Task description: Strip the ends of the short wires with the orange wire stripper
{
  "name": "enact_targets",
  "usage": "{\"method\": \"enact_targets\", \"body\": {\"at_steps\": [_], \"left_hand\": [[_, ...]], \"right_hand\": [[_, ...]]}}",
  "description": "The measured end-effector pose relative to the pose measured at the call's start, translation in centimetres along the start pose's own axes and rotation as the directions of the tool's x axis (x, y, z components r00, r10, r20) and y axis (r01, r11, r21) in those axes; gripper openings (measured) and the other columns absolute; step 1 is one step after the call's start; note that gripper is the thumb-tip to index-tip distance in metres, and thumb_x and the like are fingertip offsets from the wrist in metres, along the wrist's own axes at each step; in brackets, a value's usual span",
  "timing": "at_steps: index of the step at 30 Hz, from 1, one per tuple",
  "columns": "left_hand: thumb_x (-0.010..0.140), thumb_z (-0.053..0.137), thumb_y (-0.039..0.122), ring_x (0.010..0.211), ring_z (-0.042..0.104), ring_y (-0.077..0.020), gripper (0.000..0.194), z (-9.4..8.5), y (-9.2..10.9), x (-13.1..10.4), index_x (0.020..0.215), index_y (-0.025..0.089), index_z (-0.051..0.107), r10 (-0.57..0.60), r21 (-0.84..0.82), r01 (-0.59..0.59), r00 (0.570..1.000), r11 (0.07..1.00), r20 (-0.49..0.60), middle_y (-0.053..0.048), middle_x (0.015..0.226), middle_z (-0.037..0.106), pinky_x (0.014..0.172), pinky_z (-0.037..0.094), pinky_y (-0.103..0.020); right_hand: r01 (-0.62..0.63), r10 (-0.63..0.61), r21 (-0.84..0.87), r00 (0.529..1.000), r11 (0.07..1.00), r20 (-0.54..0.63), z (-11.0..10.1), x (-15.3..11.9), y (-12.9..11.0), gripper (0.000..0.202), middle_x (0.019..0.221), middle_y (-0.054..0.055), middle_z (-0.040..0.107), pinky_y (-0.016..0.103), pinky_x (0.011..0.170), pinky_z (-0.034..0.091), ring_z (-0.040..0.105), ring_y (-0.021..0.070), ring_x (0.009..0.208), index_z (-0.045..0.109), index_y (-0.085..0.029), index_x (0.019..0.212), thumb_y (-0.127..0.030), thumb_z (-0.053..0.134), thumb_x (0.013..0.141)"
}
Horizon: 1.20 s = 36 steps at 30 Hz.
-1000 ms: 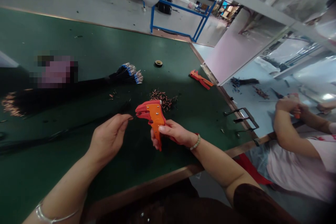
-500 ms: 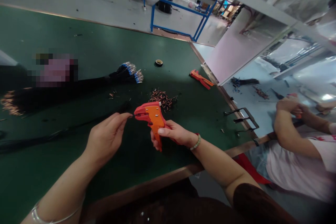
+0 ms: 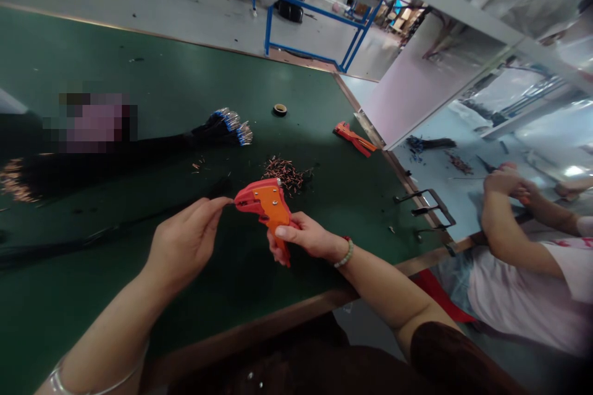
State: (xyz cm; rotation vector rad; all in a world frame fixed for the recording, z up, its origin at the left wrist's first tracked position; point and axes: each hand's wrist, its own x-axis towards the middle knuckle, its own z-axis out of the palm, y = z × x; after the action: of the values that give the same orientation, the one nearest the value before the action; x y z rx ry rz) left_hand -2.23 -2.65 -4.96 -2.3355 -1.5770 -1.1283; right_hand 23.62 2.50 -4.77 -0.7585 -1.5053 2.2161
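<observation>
My right hand [image 3: 303, 236] is wrapped around the handle of an orange and red wire stripper [image 3: 271, 203], its jaws pointing left. My left hand [image 3: 188, 241] is closed in a pinch right at the jaws, on the end of a thin black wire that barely shows at the fingertips. Behind the left hand, loose black wires [image 3: 115, 231] stretch across the green table [image 3: 222, 321]. Just beyond the stripper lies a pile of short copper-and-black offcuts [image 3: 285, 174].
A thick black wire bundle [image 3: 115, 163] lies left, with bare copper ends and blue-and-silver terminals. Farther back are a tape roll [image 3: 280, 110] and a second wire stripper [image 3: 354, 139]. A black metal bracket [image 3: 428, 210] stands at the right edge. A co-worker's hands [image 3: 509, 184] are beyond it.
The stripper has tilted slightly, its jaws shifting a little left and its handle end a little right. My left hand keeps its pinch at the jaws.
</observation>
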Motion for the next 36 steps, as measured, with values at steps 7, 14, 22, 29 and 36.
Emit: {"method": "enact_targets", "body": {"at_steps": [7, 14, 22, 29, 36], "left_hand": [[0.106, 0.05, 0.02, 0.081, 0.073, -0.0159, 0.024, 0.3, 0.0, -0.1, 0.122, 0.018, 0.068, 0.008, -0.001, -0.008, 1.0, 1.0, -0.003, -0.004, 0.096, 0.076, 0.074, 0.054, -0.024], [0.106, 0.053, 0.027, 0.082, 0.072, -0.0152, 0.023, 0.2, 0.3, 0.0, 0.122, 0.021, 0.068, -0.085, -0.017, 0.085, 0.996, 0.996, -0.002, -0.003, 0.101, 0.075, 0.075, 0.053, -0.025], [0.104, 0.058, 0.026, 0.075, 0.069, -0.0126, 0.017, 0.4, 0.7, -0.1, 0.118, 0.022, 0.068, -0.114, -0.033, 0.112, 0.993, 0.993, -0.041, -0.001, 0.095, 0.074, 0.07, 0.051, -0.023], [0.103, 0.06, 0.023, 0.079, 0.071, -0.0133, 0.014, 0.2, 0.5, -0.2, 0.112, 0.023, 0.07, -0.102, -0.027, 0.1, 0.993, 0.995, -0.064, -0.001, 0.096, 0.075, 0.071, 0.052, -0.024], [0.102, 0.06, 0.024, 0.072, 0.068, -0.0118, 0.013, -0.2, 0.8, 0.0, 0.107, 0.022, 0.072, -0.131, -0.028, 0.129, 0.99, 0.991, -0.061, -0.001, 0.09, 0.074, 0.067, 0.052, -0.024]], "right_hand": [[0.025, -0.022, 0.057, 0.998, 0.998, -0.059, 0.8, 0.3, 0.8, 0.055, 0.054, -0.005, 0.054, 0.021, 0.044, 0.048, 0.054, 0.0081, 0.044, 0.057, -0.015, 0.074, -0.066, 0.077, 0.084], [0.06, -0.054, 0.053, 0.992, 0.997, -0.115, 0.9, 0.4, 1.0, 0.056, 0.049, -0.007, 0.05, 0.022, 0.043, 0.049, 0.046, 0.006, 0.038, 0.053, -0.017, 0.068, -0.065, 0.077, 0.084], [0.042, -0.033, 0.053, 0.988, 0.998, -0.149, 1.5, 0.3, 1.3, 0.054, 0.048, -0.007, 0.05, 0.02, 0.035, 0.041, 0.043, 0.0055, 0.035, 0.053, -0.017, 0.068, -0.061, 0.082, 0.081], [-0.012, 0.006, 0.095, 0.998, 0.995, 0.063, 0.3, 0.5, 1.3, 0.052, 0.069, 0.001, 0.066, 0.026, 0.054, 0.057, 0.066, 0.0133, 0.057, 0.066, -0.011, 0.089, -0.061, 0.08, 0.083], [-0.026, 0.005, 0.136, 0.989, 0.99, 0.146, -0.1, 0.3, 0.9, 0.058, 0.087, 0.008, 0.072, 0.031, 0.069, 0.061, 0.073, 0.0175, 0.077, 0.069, -0.009, 0.108, -0.06, 0.082, 0.082]]}}
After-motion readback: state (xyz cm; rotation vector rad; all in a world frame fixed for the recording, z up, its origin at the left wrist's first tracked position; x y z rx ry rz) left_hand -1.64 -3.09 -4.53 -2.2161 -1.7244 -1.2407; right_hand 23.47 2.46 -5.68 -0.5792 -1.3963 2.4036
